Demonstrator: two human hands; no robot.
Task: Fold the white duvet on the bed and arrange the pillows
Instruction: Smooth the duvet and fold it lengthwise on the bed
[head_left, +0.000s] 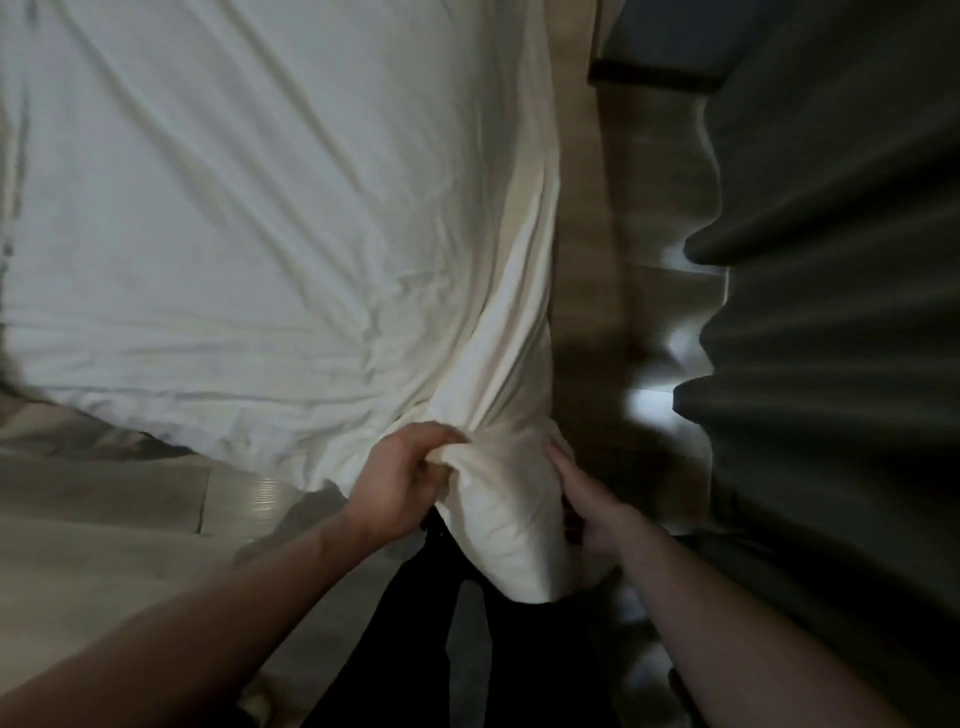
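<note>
Dark curtains (831, 312) flank the bed, white duvet (234, 208) spread flat. Left hand (400, 478) pinches its near corner; right hand (582, 499) seemingly flat against it. Folding barely begun; next, carry that corner across.

— Where does the duvet (249, 218) lie?
— Spread from 9 through 12 o'clock, its corner bunched down at 6.
— And the hands?
— Left hand (402, 480) at the corner's 9 o'clock side, right hand (582, 493) at its 3.
— Beyond that?
— Curtain (831, 312) at 3 o'clock, floor (587, 260) between it and the duvet.
</note>
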